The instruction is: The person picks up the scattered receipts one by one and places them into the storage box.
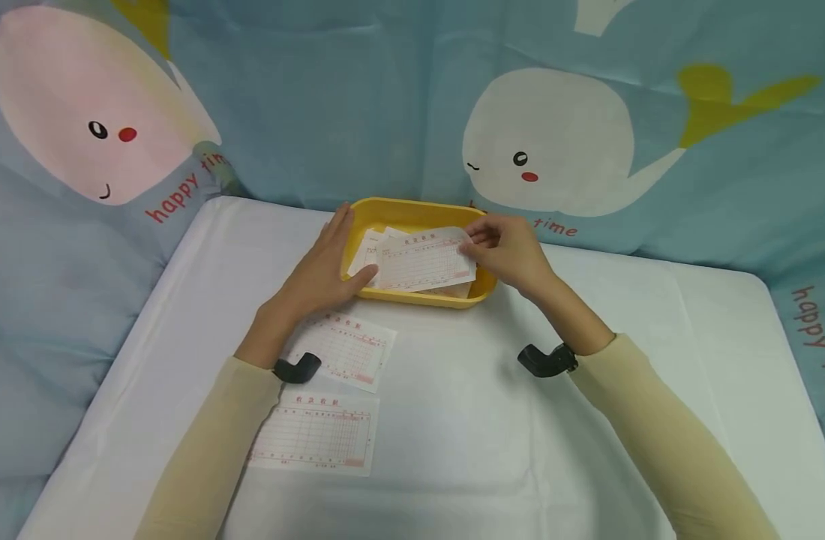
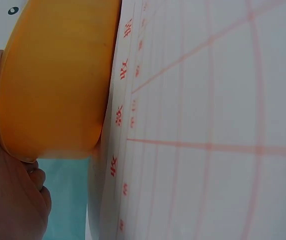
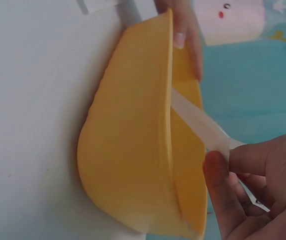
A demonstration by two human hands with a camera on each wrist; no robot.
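A yellow plastic basket (image 1: 422, 298) stands at the back of the white table, with several printed paper slips (image 1: 370, 244) inside. My left hand (image 1: 321, 266) holds its left end, the thumb over the front rim; the left wrist view shows this hand (image 2: 13, 195) against the outer wall. Between thumb and fingers, my right hand (image 1: 510, 251) pinches the right edge of a receipt slip (image 1: 422, 262) with red print. That slip lies slanted over the others in the basket. In the right wrist view, the pinched slip (image 3: 198, 122) reaches down past the basket's rim.
Two more spots of red-printed receipts lie in front of the basket: upper receipts (image 1: 355, 349) partly under my left wrist, and a lower receipt (image 1: 318, 435) beside the left forearm. A blue whale-print cloth (image 1: 358, 97) hangs behind the table (image 1: 466, 420).
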